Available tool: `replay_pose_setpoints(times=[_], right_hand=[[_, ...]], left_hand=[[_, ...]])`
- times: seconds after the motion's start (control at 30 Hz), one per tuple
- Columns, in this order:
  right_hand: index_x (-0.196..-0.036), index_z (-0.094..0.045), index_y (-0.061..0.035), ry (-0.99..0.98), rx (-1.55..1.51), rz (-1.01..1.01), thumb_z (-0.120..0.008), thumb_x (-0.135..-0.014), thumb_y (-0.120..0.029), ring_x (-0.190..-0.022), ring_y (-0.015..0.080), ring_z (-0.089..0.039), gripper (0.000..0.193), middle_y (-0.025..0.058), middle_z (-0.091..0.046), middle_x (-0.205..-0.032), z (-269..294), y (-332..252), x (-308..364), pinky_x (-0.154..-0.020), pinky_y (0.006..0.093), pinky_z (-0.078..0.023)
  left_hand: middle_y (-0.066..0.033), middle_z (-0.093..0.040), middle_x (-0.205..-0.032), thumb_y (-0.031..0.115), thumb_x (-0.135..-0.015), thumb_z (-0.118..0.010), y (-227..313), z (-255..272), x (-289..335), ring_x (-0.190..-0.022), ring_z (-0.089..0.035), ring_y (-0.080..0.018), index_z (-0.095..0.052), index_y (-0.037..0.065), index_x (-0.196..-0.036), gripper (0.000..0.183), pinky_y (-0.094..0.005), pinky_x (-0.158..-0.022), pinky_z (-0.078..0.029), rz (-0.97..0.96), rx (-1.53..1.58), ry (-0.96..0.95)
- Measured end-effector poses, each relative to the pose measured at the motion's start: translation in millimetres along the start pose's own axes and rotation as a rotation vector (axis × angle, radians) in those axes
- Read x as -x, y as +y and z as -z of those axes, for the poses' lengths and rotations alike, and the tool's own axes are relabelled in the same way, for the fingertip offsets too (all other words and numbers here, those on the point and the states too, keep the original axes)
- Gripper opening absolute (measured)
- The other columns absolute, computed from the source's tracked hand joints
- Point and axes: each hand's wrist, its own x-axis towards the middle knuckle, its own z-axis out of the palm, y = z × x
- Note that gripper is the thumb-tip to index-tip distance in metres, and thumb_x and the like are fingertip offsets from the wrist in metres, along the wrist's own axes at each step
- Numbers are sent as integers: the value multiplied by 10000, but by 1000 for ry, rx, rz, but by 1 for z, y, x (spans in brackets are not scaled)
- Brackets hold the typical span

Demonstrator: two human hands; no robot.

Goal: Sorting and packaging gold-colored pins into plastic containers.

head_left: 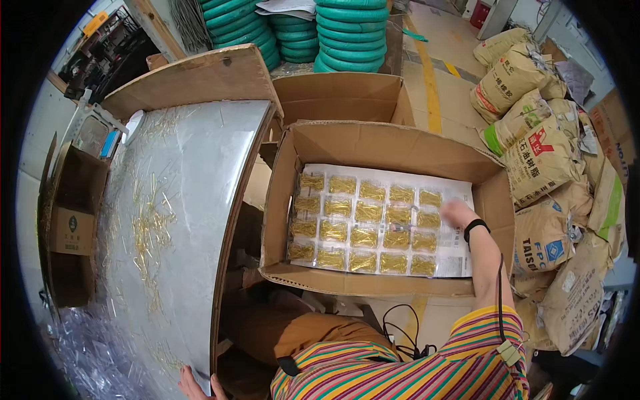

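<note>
Right hand (pixel 459 213) over bagged gold pins (pixel 363 223) in box (pixel 373 143); left hand (pixel 193 385) well apart.

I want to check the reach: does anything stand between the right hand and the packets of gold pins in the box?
Nothing visible does. The right hand is already inside the open cardboard box, at the right end of the gold pin packets, which lie uncovered on a white sheet.

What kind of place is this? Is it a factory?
It looks like a small factory or packing workshop. Stuffed sacks are piled on the floor, green hose coils are stacked behind, and the right hand reaches into a cardboard box lined with little bags of gold pins.
</note>
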Motion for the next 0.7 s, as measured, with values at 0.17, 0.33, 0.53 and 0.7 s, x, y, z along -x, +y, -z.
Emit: replay_pose_setpoints(times=[0.17,0.33,0.53,0.7], right_hand=[[-856,-590,-65,63,77,46,-625,-993,-199,-466,103,-468,195,11,-578,-653,-8,-22,7,-407,287,-368],[-843,-618,-63,126,130,103,-653,-976,-255,-479,112,-486,237,22,-598,-644,-8,-11,6,-415,303,-376],[-990,-672,-43,463,-21,182,-648,-945,-345,-552,107,-496,307,18,-608,-730,-4,-24,-6,-473,309,-395],[-1101,-640,-112,268,-163,552,-570,-1009,-236,-586,44,-482,170,-16,-595,-822,-59,-111,51,-467,218,-380]], left_hand=[[-275,-592,-1338,325,-952,-708,-7,-14,2,-1219,-531,-470,-565,-24,-1375,567,-526,-1063,-394,-69,12,72],[-269,-594,-1340,351,-946,-711,-23,-16,16,-1229,-524,-476,-565,-11,-1381,586,-539,-1103,-366,-21,36,57],[-245,-554,-1400,210,-902,-716,-64,-33,39,-1315,-481,-445,-511,-8,-1416,595,-526,-1175,-278,77,201,61],[-237,-537,-1405,158,-863,-724,-75,-35,42,-1359,-453,-433,-488,-33,-1408,623,-574,-1200,-224,119,199,119]])
